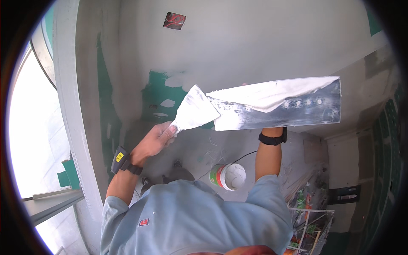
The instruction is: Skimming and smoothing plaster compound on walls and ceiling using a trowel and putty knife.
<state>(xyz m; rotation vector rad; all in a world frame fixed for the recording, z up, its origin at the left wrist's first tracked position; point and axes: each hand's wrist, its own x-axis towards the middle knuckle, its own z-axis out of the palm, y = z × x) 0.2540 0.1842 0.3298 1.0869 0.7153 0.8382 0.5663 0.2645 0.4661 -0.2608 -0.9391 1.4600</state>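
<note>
My left hand (158, 139) is closed round the handle of a putty knife (196, 108), its fan-shaped blade coated with white joint compound. The blade's right corner meets the left end of a long rectangular finishing trowel (314, 106), whose dark metal face is turned toward me. A thick white layer of compound (263, 94) lies along the trowel's upper edge, with smears at its left end. My right hand (268, 131) holds the trowel from behind; the blade hides its fingers and the handle. Both tools are held up in front of the wall.
Ahead stands a grey-coated wall (255, 38) with green board patches (159, 91) and an open electrical box (174, 21) with red wires. Below are a white bucket (235, 177), a dark cable (244, 157) and, right, a metal frame (312, 211) amid debris. A bright window opening (38, 127) lies left.
</note>
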